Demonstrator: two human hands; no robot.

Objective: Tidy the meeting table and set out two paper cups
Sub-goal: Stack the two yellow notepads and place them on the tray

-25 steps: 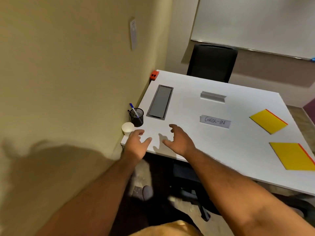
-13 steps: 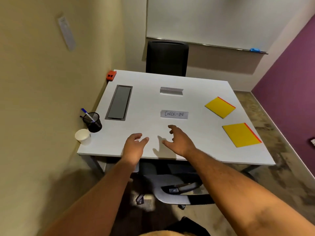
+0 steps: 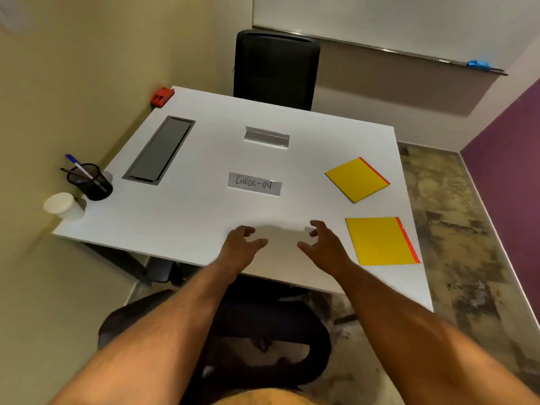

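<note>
A white paper cup (image 3: 63,206) stands at the near left corner of the white table (image 3: 187,217), beside a black mesh pen holder (image 3: 90,180) with a blue pen. A "CHECK-IN" card (image 3: 254,184) lies flat mid-table, and a clear sign stand (image 3: 267,137) sits behind it. Two yellow notepads with red edges lie on the right, one farther (image 3: 357,179) and one nearer (image 3: 381,241). My left hand (image 3: 240,250) and my right hand (image 3: 324,245) hover over the near table edge, fingers spread and curled, holding nothing.
A grey cable hatch (image 3: 159,152) is set into the table's left side. A red object (image 3: 161,96) sits at the far left corner. One black chair (image 3: 275,68) stands behind the table, another (image 3: 263,331) below my arms. Walls close in on the left and right.
The view has swung right, from the table's left corner to its middle. Both hands now hover near the table's centre front instead of beside the cup, still open.
</note>
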